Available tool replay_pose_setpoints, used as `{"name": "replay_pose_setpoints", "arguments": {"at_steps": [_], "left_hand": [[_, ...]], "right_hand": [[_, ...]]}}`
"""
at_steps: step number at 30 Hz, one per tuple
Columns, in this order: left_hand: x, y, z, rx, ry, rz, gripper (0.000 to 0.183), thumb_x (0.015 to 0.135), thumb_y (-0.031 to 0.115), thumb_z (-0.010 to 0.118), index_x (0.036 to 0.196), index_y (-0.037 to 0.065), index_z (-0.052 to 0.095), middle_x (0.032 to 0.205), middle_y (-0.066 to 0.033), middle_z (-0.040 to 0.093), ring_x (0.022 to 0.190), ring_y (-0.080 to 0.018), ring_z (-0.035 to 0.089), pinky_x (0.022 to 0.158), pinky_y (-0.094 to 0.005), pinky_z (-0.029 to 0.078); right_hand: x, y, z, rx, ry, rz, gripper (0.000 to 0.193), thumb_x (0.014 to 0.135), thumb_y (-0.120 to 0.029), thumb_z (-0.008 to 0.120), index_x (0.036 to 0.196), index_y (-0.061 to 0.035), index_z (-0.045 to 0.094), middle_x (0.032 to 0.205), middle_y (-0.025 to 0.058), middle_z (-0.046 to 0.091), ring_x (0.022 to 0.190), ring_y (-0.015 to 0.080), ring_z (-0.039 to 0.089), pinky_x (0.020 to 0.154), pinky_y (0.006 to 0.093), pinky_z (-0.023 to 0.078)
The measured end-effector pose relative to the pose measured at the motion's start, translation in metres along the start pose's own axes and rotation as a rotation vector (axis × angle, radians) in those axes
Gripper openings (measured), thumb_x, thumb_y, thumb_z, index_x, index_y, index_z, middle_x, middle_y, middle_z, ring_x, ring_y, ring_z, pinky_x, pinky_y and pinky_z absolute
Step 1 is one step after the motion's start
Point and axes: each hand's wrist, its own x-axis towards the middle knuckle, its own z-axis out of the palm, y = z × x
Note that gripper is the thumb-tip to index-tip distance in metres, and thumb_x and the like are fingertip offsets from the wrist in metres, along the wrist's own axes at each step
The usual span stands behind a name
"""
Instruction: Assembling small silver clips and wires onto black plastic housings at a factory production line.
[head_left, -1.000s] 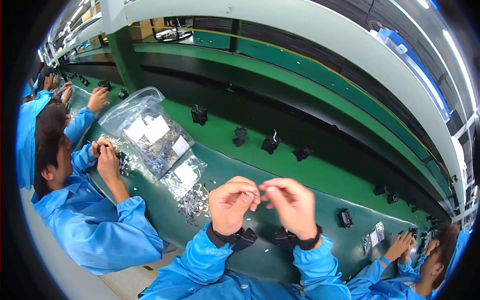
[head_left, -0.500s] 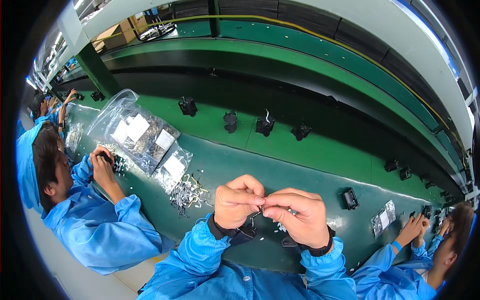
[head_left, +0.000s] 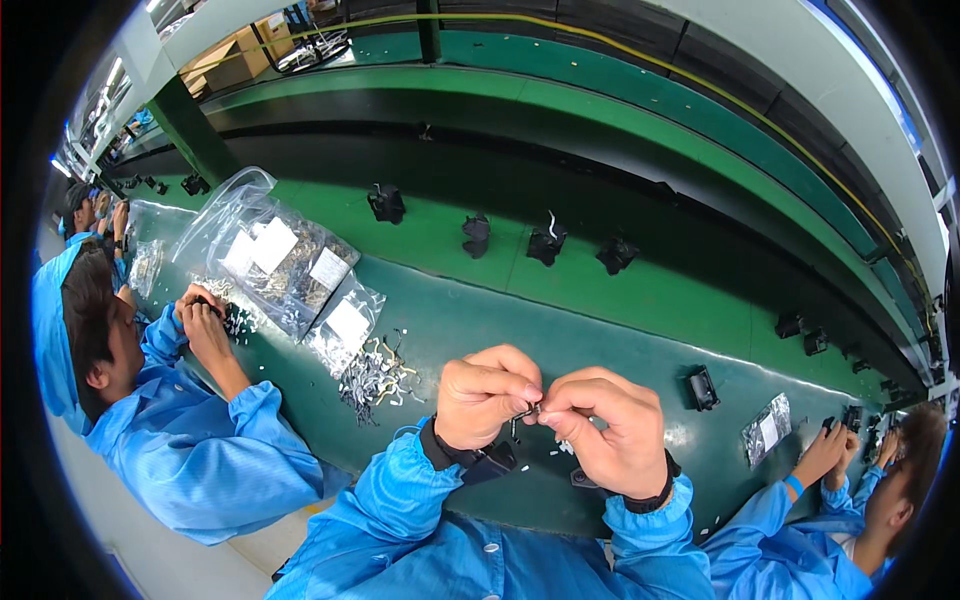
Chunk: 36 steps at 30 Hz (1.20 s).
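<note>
In front of my chest, my left hand (head_left: 485,398) pinches a small dark wire piece (head_left: 515,430) between thumb and fingertips; a short black end hangs below them. Close against it, my right hand (head_left: 612,425) is closed in a pinch at a tiny light-and-dark end (head_left: 535,408) of what looks like the same piece. The fingers hide most of it, so its exact kind is unclear. Beneath my left wrist, a black plastic part (head_left: 490,465) lies on the green table (head_left: 450,310), and another dark part (head_left: 582,480) is partly covered by my right wrist.
A pile of short grey and yellowish wires (head_left: 375,382) lies left of my hands, beside clear bags (head_left: 280,262) of small parts. Black housings (head_left: 547,243) stand along the green belt (head_left: 510,270); one black housing (head_left: 702,388) is on the table. Co-workers sit at both sides.
Both hands have shifted slightly to the right, and their fingertips are a little farther apart around the small piece. The black housings on the belt have moved a bit to the right.
</note>
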Motion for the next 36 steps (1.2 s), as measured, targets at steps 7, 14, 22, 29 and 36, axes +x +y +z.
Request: {"name": "replay_pose_setpoints", "arguments": {"at_steps": [7,14,22,29,36], "left_hand": [[0.003,0.001,0.001,0.140,0.026,-0.045,0.010,0.093,0.010,0.076,0.098,0.002,0.078,0.095,-0.0149,0.068,0.077,-0.0198,0.067,0.063,-0.0312,0.054],[0.000,-0.005,0.017,0.109,-0.125,-0.211,0.014,0.090,0.012,0.080,0.102,0.004,0.081,0.094,-0.0107,0.067,0.080,-0.0160,0.063,0.067,-0.0290,0.051],[-0.007,-0.024,0.021,0.098,-0.161,-0.278,0.014,0.088,0.008,0.082,0.102,0.006,0.082,0.094,-0.0103,0.067,0.080,-0.0153,0.063,0.067,-0.0284,0.051],[-0.014,-0.027,0.025,0.191,-0.157,-0.242,0.011,0.085,0.002,0.082,0.096,0.004,0.081,0.094,-0.0109,0.066,0.079,-0.0176,0.064,0.066,-0.0297,0.052],[-0.013,-0.027,0.024,0.272,-0.207,-0.136,0.012,0.083,-0.001,0.082,0.094,0.003,0.080,0.093,-0.0120,0.066,0.079,-0.0192,0.065,0.065,-0.0297,0.054]], "right_hand": [[-0.028,0.013,-0.009,0.255,0.038,0.217,0.012,0.099,-0.003,0.066,0.110,0.0020,0.066,0.101,0.0133,0.072,0.083,0.0164,0.072,0.066,0.0268,0.057],[-0.040,0.026,-0.009,0.296,0.071,0.207,0.014,0.093,0.001,0.073,0.106,0.0029,0.067,0.102,0.0128,0.071,0.087,0.0171,0.072,0.069,0.0271,0.056],[-0.059,0.045,-0.018,0.394,0.084,0.208,0.013,0.093,0.000,0.074,0.104,0.0030,0.067,0.099,0.0122,0.070,0.083,0.0164,0.070,0.070,0.0281,0.056],[-0.061,0.051,-0.026,0.338,0.022,0.165,0.015,0.090,0.000,0.077,0.101,0.0021,0.068,0.095,0.0104,0.071,0.083,0.0173,0.070,0.071,0.0292,0.055],[-0.060,0.053,-0.026,0.328,-0.009,0.068,0.013,0.089,0.001,0.077,0.098,0.0004,0.068,0.092,0.0107,0.070,0.083,0.0220,0.069,0.072,0.0318,0.054]]}}
